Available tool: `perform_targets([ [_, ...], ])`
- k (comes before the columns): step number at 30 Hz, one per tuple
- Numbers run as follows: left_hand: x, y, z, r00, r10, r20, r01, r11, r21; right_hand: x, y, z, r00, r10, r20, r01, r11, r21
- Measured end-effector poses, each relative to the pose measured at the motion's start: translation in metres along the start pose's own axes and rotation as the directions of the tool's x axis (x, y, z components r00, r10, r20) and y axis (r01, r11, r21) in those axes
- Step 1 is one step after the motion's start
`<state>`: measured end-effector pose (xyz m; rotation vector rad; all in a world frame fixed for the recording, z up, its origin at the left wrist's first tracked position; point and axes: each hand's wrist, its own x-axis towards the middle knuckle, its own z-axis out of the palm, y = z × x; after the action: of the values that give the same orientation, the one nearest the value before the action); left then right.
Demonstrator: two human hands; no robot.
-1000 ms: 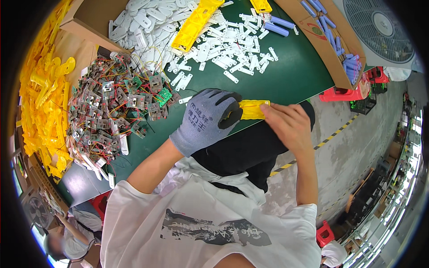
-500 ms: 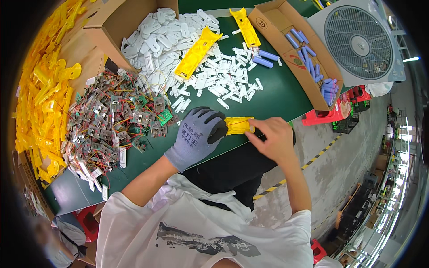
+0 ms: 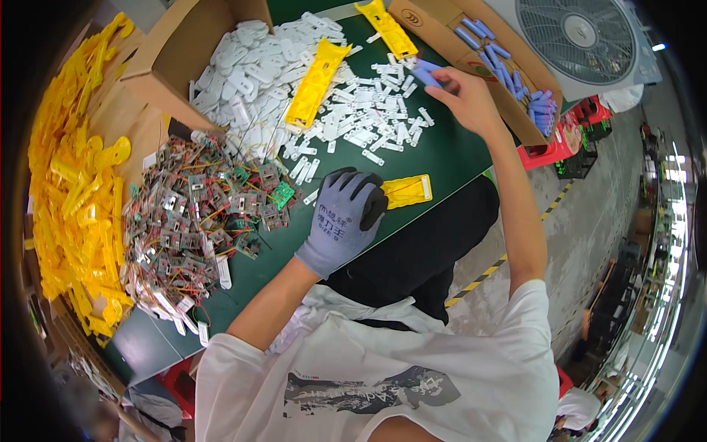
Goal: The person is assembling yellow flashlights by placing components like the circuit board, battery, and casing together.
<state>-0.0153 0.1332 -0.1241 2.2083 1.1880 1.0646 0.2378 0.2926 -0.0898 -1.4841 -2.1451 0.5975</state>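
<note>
My left hand (image 3: 342, 219), in a grey-blue glove with dark fingertips, is closed on a yellow plastic housing (image 3: 412, 191) at the table's near edge. A thin wire runs inside the housing, and the glove hides its left end. My bare right hand (image 3: 465, 97) reaches up to the far right, thumb and fingers closed about the end of a purple cylindrical battery cell (image 3: 425, 76). Another purple cell lies right beside it. Small white plastic strips (image 3: 361, 137) lie scattered left of that hand. Two more yellow housings (image 3: 317, 85) rest farther back, one on the white parts.
Wired circuit boards (image 3: 210, 199) are heaped at left, beside a big pile of yellow parts (image 3: 74, 214). White oval covers (image 3: 250, 62) spill from a cardboard box (image 3: 166, 70). A long carton (image 3: 541, 121) of purple cells stands at right, near a grey fan (image 3: 578, 37).
My right hand has left the yellow housing and moved up and right to the purple cells. My left hand keeps its hold on the housing. The whole view has shifted slightly.
</note>
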Motion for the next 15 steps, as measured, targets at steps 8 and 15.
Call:
perform_targets([
  [8, -0.001, 0.002, -0.002, 0.998, 0.003, 0.063, -0.003, 1.0, 0.006, -0.121, -0.067, 0.03, 0.984, -0.181, 0.009, 0.172, 0.948, 0.266],
  [15, -0.002, 0.003, -0.006, 0.995, -0.031, 0.096, 0.021, 0.995, 0.096, -0.133, -0.056, 0.048, 0.986, -0.14, -0.086, 0.164, 0.889, 0.427],
])
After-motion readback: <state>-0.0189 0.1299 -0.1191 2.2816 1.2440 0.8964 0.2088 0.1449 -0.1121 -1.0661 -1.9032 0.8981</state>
